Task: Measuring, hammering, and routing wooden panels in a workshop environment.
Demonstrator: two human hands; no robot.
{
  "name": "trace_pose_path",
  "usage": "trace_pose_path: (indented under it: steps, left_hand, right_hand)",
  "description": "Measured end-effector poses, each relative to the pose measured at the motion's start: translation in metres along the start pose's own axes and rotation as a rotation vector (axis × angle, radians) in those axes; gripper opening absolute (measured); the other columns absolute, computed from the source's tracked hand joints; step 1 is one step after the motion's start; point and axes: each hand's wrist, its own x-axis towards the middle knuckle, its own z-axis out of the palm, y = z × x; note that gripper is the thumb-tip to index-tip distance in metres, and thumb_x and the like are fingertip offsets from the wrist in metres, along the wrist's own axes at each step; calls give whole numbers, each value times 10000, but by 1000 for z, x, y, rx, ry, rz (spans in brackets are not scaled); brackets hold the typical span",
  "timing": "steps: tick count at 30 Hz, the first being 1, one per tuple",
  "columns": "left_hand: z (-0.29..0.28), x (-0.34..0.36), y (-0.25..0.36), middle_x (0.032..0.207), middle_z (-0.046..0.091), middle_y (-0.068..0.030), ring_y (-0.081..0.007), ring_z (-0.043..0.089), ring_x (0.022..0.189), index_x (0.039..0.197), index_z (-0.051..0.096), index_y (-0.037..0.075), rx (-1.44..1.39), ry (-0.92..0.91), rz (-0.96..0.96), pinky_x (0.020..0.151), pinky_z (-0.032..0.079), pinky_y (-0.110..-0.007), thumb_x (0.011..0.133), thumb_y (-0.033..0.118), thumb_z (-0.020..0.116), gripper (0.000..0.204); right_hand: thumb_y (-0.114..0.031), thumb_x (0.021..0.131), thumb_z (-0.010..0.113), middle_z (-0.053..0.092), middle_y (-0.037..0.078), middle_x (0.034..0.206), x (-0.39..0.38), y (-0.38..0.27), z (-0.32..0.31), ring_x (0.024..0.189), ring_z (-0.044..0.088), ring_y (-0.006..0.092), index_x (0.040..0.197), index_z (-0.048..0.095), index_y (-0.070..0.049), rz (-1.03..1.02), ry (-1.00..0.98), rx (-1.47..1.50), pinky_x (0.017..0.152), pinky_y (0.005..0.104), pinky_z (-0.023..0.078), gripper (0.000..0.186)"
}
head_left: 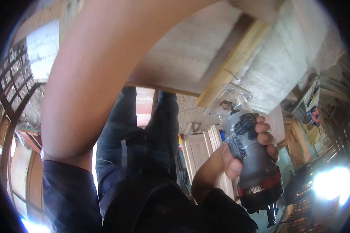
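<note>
A cluttered woodworking shop, by the look of it: a dark lattice frame (pixel 11 89) stands at the far left, paneled wooden doors (pixel 198 151) lean lower down past the person's dark trousers (pixel 144 132), and racks of tools crowd the right wall, where a hard glare washes out the corner.

Moving from the left, the person's left arm (pixel 101 66) sweeps up in a big arc across the view and reaches over the pale wooden board (pixel 182 50) — the hand itself runs out of sight at the top edge, so I cannot tell how its fingers lie.

Further right, a light wooden strip (pixel 233 62) runs diagonally across the board. The clear base plate (pixel 229 97) of a trim router (pixel 252 155) sits against the strip's lower end. The right hand (pixel 237 155) is wrapped around the grey motor body, fingers curled close together over the far side and the thumb pressed against the near side, above the red band.

What worries me — the tool is held one-handed, with the bit right at the edge of the strip. If the base tips off the narrow strip, I'd expect the cutter to gouge or kick. The cord (pixel 272 217) hanging below could also snag.
</note>
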Motion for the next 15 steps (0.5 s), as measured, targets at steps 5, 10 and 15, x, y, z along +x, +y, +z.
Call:
trace_pose_path:
  steps: [5,10,15]
  left_hand:
    - [29,11,-11,1594,384,-246,-412,272,1528,1532,443,32,-56,386,290,1290,184,-552,813,347,751,842]
    - [45,25,-19,1554,450,-199,-423,369,1459,1518,475,119,173,521,231,1221,271,-580,700,478,870,977]
    - [34,24,-16,1670,303,-174,-437,214,1547,1583,415,202,34,446,216,1259,154,-616,531,555,938,1226]
  right_hand:
    - [-454,813,774,580,127,1180,6,5,-8,1070,568,340,1385,408,-110,-26,0,-61,997,564,429,762]
    - [-215,757,854,637,136,1077,32,-10,2,992,639,314,1297,440,-105,39,40,29,913,545,500,690]
    - [-290,795,854,597,113,1075,27,-16,-1,1019,608,307,1230,433,-120,53,62,58,1004,533,474,629]
